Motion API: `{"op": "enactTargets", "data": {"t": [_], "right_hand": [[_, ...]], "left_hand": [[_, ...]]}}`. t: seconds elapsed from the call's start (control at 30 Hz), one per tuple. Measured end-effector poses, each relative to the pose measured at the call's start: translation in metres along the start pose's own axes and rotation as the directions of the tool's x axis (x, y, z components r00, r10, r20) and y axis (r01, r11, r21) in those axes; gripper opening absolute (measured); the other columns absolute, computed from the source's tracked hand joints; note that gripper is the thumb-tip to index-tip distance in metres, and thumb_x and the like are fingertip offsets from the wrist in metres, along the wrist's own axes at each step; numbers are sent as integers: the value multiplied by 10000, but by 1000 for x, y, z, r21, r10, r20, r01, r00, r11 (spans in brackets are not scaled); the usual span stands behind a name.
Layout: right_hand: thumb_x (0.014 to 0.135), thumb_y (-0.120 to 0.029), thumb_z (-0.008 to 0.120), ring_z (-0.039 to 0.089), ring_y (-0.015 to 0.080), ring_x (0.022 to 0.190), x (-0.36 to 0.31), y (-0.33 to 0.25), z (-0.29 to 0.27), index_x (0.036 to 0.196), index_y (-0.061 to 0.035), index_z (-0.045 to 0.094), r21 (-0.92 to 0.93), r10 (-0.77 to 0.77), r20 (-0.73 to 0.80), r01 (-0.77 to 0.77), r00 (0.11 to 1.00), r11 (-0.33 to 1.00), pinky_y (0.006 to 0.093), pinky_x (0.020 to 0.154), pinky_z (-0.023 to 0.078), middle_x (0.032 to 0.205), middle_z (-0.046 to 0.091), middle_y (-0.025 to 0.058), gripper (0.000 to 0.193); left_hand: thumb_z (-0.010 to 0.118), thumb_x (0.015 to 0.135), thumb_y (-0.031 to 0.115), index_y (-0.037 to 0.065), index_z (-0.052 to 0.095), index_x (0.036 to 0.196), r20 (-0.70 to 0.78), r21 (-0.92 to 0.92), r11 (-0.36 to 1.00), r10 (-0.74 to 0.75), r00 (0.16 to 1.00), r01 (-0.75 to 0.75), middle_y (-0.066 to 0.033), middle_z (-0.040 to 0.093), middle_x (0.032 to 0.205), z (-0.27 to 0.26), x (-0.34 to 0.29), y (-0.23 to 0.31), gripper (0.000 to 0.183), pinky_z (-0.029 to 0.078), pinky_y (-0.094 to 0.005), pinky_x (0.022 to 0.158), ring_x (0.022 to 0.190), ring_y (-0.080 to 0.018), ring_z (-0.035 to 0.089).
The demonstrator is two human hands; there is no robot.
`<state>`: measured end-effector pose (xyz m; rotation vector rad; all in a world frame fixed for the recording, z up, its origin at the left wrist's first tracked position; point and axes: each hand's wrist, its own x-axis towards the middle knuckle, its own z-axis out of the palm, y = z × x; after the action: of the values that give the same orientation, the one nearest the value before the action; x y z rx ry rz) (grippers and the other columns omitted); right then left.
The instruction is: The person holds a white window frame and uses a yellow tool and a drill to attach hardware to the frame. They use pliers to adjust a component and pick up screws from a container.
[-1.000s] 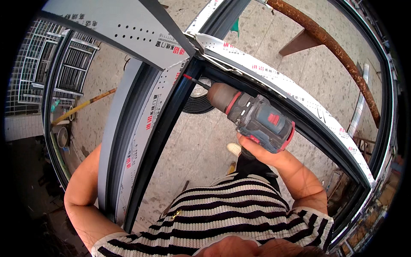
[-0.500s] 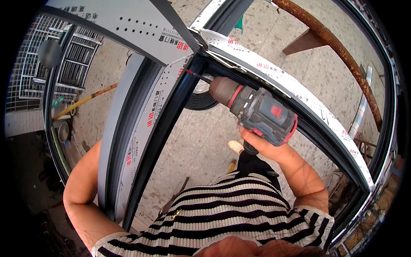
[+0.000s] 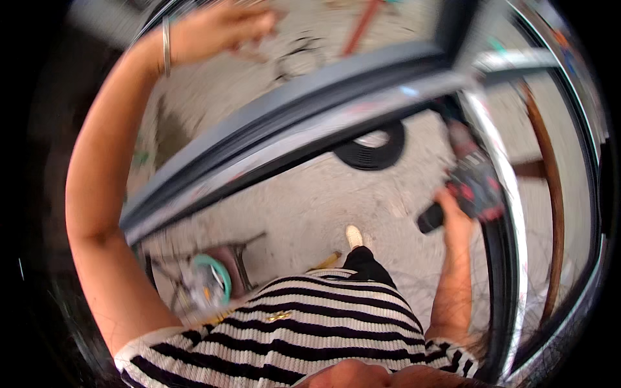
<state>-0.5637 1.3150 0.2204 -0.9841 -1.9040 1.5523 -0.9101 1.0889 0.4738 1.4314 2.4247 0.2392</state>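
My right hand (image 3: 455, 212) grips a black, grey and red cordless drill (image 3: 477, 184) by its handle. The drill's chuck points away from me, toward the corner of a dark window frame (image 3: 213, 171) with white protective film. Its tip is lost in blur against the frame. My left hand (image 3: 226, 29) is raised at the far left, beyond the near frame bar, with loosely bent fingers somewhat apart and nothing visible in them. A silver bangle (image 3: 166, 46) circles that wrist. Motion blurs much of the picture.
A black coil (image 3: 372, 155) lies on the concrete floor (image 3: 310, 200) inside the frame opening. A stool-like object with a teal ring (image 3: 220, 275) stands at the lower left. A rusty pipe (image 3: 550, 181) stretches along the right, and a red bar (image 3: 363, 26) lies at the far side.
My left arm has come up from behind the frame bar, bringing the hand into view. The drill has swung right and turned to point forward. The whole view has turned, and the frame looks rotated.
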Motion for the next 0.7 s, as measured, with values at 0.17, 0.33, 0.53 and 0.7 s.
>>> {"op": "enactTargets", "data": {"t": [0.17, 0.33, 0.53, 0.7], "right_hand": [[897, -209, 616, 534, 128, 781, -15, 76, -40, 942, -34, 628, 202, -18, 152, -13, 988, 979, 284, 780, 447, 814, 567, 18, 181], [891, -269, 632, 521, 162, 851, -52, 115, -35, 866, -42, 671, -399, 163, 358, -8, 919, 917, 307, 836, 438, 890, 586, 33, 232], [765, 5, 647, 557, 159, 705, -130, 123, 103, 950, -32, 571, -413, 286, 712, 53, 642, 909, 319, 651, 490, 813, 578, 47, 203], [749, 1, 675, 555, 146, 634, -186, 122, 178, 900, -42, 573, -508, 381, 833, 282, 400, 814, 300, 597, 471, 752, 573, 34, 187]], "left_hand": [[517, 959, 424, 16, 593, 1002, -454, -294, 954, -95, 886, -49, -147, 657, 877, 1, -266, 34, 417, 478, -241, 601, 738, -182, 625], [589, 923, 410, -47, 605, 871, -666, -589, 750, -241, 706, -300, -154, 645, 732, 96, -447, 33, 460, 464, -228, 464, 583, -175, 622], [615, 911, 263, 46, 552, 1083, 32, -968, -69, -987, 157, -241, -91, 638, 880, 369, -549, -39, 284, 591, -338, 673, 763, -210, 670], [630, 898, 218, 37, 640, 1080, 177, -979, -134, -937, 303, 157, -63, 681, 909, 654, -527, -92, 257, 530, -293, 689, 757, -160, 653]]}}
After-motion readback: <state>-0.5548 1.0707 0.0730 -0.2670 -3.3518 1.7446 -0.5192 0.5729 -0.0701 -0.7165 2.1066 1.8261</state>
